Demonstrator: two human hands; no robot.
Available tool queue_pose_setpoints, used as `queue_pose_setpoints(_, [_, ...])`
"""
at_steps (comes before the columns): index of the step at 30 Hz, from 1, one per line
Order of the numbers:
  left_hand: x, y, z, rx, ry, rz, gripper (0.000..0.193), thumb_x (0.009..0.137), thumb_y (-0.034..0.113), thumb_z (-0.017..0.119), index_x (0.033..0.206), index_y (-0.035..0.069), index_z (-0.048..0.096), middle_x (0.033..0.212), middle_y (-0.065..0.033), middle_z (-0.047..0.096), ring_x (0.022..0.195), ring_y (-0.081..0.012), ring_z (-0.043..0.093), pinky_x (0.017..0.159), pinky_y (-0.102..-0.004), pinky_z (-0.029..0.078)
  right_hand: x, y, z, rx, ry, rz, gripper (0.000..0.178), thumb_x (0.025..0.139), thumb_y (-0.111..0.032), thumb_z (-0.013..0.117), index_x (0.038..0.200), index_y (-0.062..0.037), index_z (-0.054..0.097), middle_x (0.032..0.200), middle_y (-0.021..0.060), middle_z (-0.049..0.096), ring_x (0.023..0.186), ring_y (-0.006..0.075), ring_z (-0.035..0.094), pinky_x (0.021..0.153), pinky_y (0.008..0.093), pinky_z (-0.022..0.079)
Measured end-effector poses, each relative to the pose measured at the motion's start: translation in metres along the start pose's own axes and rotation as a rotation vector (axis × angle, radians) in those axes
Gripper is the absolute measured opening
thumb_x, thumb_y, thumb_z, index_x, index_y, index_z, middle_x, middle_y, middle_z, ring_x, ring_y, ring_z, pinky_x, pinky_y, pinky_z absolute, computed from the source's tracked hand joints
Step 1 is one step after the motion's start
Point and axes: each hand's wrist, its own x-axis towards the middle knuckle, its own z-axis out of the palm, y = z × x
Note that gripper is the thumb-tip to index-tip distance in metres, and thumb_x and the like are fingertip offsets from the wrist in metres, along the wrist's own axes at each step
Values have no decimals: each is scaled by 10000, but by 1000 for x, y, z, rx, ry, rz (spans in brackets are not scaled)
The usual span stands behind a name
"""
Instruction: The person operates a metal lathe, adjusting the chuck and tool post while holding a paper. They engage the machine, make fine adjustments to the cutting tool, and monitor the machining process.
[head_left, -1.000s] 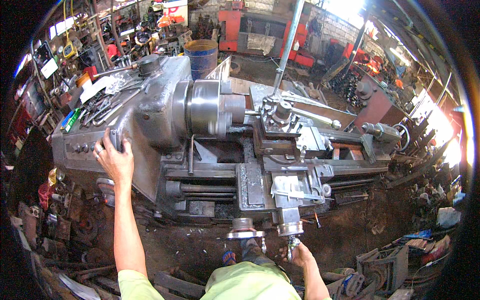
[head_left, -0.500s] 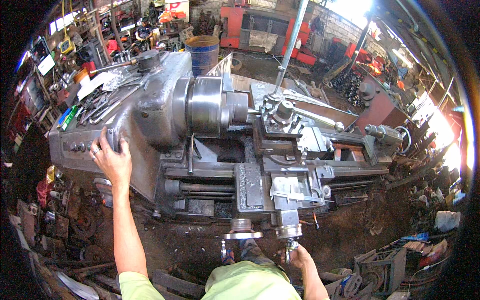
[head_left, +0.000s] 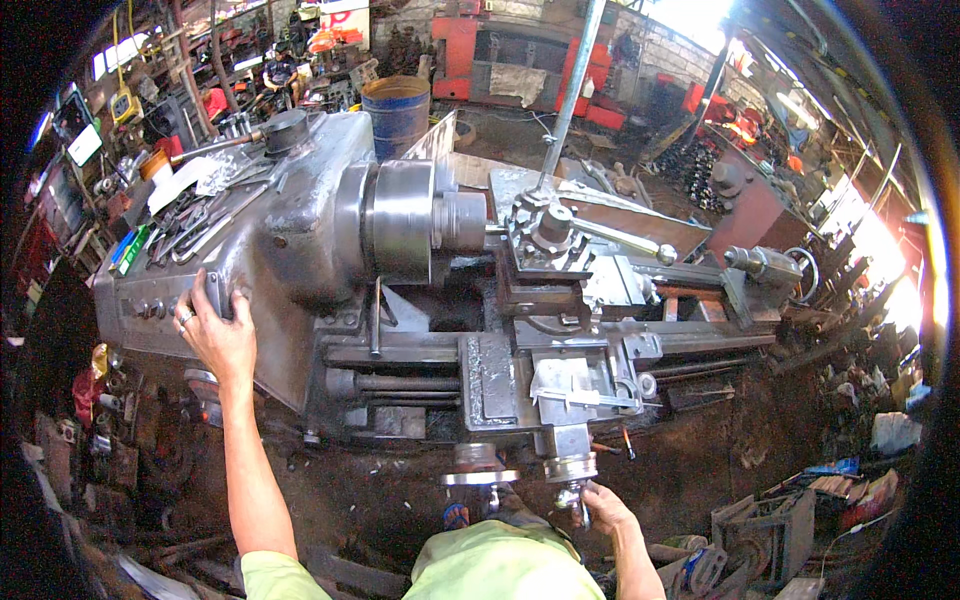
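A large metal lathe stretches before me. My left hand (head_left: 222,338) rests with spread fingers on the front edge of its grey headstock (head_left: 310,185), beside small control knobs (head_left: 150,308). Low at the front, my right hand (head_left: 608,508) is closed on the crank handle of the cross-slide handwheel (head_left: 571,468); part of the handle is hidden by the fingers. A shiny chuck (head_left: 402,222) carries a smaller round piece (head_left: 463,222), which the tool post (head_left: 552,228) faces closely. Left of my right hand sits the carriage handwheel (head_left: 480,478).
A caliper (head_left: 588,398) lies on the carriage over a pale sheet. Wrenches and hex keys (head_left: 215,225) cover the headstock top. The tailstock (head_left: 760,265) stands far right, a blue drum (head_left: 396,115) behind. Scrap and a metal frame (head_left: 765,540) crowd the lower right.
The whole view has shifted slightly. The carriage handwheel's handle, at its left side before, is no longer there. Both hands keep their places on the lathe.
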Motion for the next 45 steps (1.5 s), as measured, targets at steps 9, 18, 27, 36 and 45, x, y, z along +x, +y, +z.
queue_pose_setpoints(9, [0,2,-3,21,-12,-3,528,772,208,711,1260,83,553,1142,-206,517,1089,-378,477,949,-494,383,-63,-40,90,-978,492,-169,409,827,-323,674,933,71,642,732,201,671,732,291,678,707,394,510])
queue_pose_setpoints(18, [-1,2,-8,-4,-83,-47,507,806,275,649,1229,24,523,1146,-269,500,1103,-441,451,954,-539,363,-26,29,95,-973,368,-531,306,901,-239,551,876,61,607,689,211,609,602,265,588,587,409,460])
queue_pose_setpoints(27, [2,10,-11,-20,-19,-24,541,756,241,666,1236,37,525,1104,-227,492,1090,-405,447,937,-525,388,-7,50,50,-1096,144,-547,517,912,-385,587,1202,42,560,1012,203,680,881,357,660,751,391,518])
queue_pose_setpoints(36, [-61,70,-41,-14,-75,-13,587,753,237,693,1261,28,487,1201,-229,488,1149,-402,448,975,-504,374,-4,76,-107,-650,338,5,343,921,-264,605,1089,35,611,808,67,654,650,145,569,583,293,464])
queue_pose_setpoints(45, [-322,80,-85,-107,-672,-739,569,778,315,684,1228,1,535,1136,-244,564,1102,-396,520,979,-452,394,37,118,-183,-836,397,147,308,902,-205,620,1062,59,625,781,61,624,684,163,556,602,311,458])
